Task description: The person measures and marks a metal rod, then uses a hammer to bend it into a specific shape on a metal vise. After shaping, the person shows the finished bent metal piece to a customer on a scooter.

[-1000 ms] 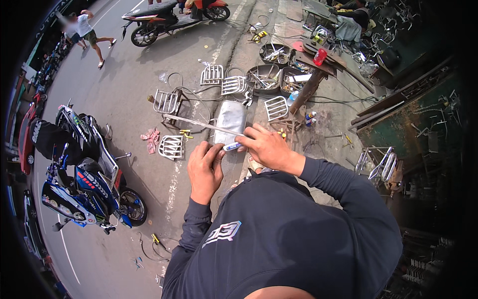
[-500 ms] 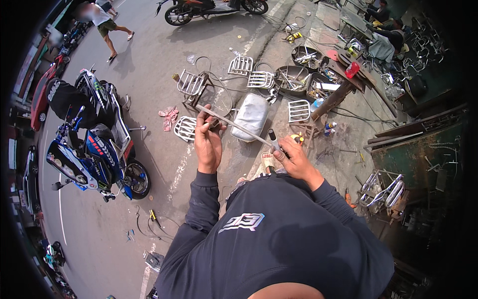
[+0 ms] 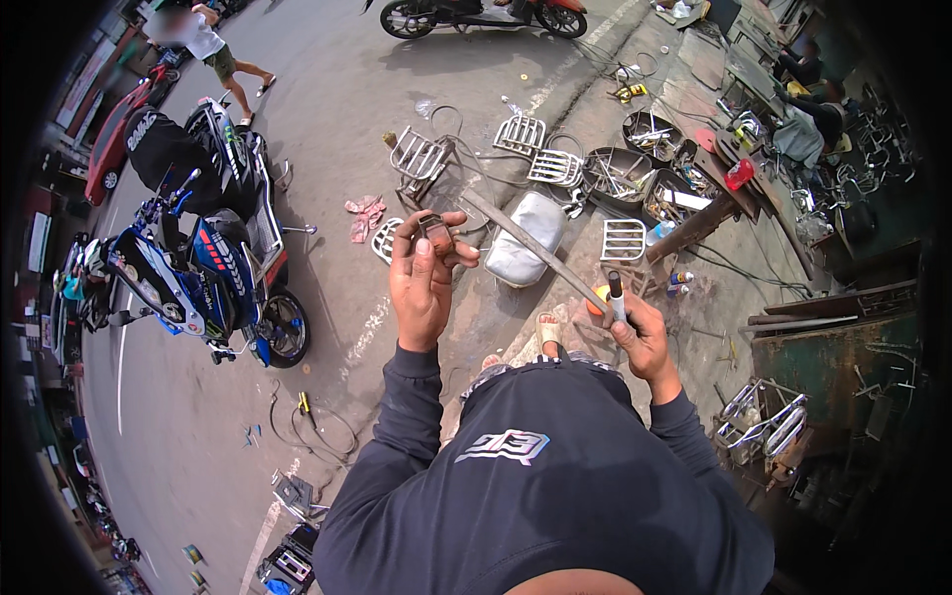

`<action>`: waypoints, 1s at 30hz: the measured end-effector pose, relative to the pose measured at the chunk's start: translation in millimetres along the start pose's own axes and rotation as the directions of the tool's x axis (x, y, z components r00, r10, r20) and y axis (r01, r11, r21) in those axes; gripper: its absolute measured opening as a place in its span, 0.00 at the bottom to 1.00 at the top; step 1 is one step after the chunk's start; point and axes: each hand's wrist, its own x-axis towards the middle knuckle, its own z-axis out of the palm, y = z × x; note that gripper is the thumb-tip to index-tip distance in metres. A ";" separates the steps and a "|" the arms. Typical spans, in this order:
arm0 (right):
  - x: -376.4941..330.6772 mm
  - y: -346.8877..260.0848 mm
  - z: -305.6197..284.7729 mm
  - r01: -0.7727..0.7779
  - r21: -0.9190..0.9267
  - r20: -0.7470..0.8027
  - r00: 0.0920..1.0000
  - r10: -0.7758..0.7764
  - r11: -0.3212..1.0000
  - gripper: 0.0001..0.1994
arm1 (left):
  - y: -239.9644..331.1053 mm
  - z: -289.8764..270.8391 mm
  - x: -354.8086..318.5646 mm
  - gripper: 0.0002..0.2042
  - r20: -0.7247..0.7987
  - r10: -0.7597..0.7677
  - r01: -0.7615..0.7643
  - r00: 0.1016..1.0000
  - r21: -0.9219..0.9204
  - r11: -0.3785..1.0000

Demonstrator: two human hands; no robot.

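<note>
- Holding a long flat metal bar (image 3: 535, 248) out in front of me, chest-high above the pavement, slanting from upper left down to my right.
- My left hand (image 3: 421, 283) is curled around a small dark clamp-like piece (image 3: 434, 233) at the bar's far end, fingers closed, thumb up.
- My right hand (image 3: 640, 332) is closed at the bar's near end and also grips a marker (image 3: 615, 293), tip up.
- Judging progress: I see no line drawn on the bar, so marking looks not yet done; the bar is lined up and the marker ready.
- Bar looks dull grey-brown, straight, thin, maybe rusty.
- Below it on the ground lie a silver tank (image 3: 526, 238), 5 or so wire racks (image 3: 623, 240) and bowls (image 3: 615, 174) of tools.
- 1 blue motorbike (image 3: 198, 268) stands to my left.
</note>
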 end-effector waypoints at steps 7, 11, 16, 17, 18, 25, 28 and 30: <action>6.0 -7.9 -4.5 0.030 -0.040 0.140 0.990 -0.024 0.999 0.18 | 2.8 11.7 -9.0 0.18 -0.168 -0.133 0.130 0.977 -0.033 0.991; 3.2 -7.8 -6.5 0.011 -0.071 0.173 0.985 0.002 0.997 0.17 | 5.8 17.8 -12.5 0.17 -0.091 -0.129 0.130 0.987 0.002 0.992; -1.4 1.0 -8.0 -0.002 -0.049 0.169 0.986 0.010 0.999 0.16 | 12.8 27.0 -18.1 0.14 -0.101 -0.075 0.099 0.992 0.262 0.960; -2.3 3.4 -8.0 0.013 -0.025 0.161 0.987 -0.009 1.000 0.16 | 15.0 28.2 -18.0 0.14 -0.106 -0.072 0.101 0.992 0.299 0.949; -2.5 6.0 -8.5 0.014 -0.020 0.168 0.986 -0.010 1.000 0.16 | 16.9 30.4 -18.5 0.14 -0.099 -0.062 0.092 0.993 0.342 0.935; -0.4 13.0 -11.0 -0.068 0.028 0.216 0.974 0.060 0.997 0.27 | 31.3 43.2 -14.9 0.14 -0.111 -0.051 0.095 0.993 0.440 0.893; 0.1 9.9 -9.9 -0.078 -0.008 0.232 0.970 0.078 0.997 0.27 | 35.2 44.4 -12.9 0.13 -0.125 -0.050 0.107 0.991 0.499 0.860; -0.6 8.0 -6.4 -0.197 0.041 0.269 0.946 0.180 0.979 0.26 | 36.6 41.7 -9.4 0.13 -0.130 -0.063 0.121 0.989 0.509 0.852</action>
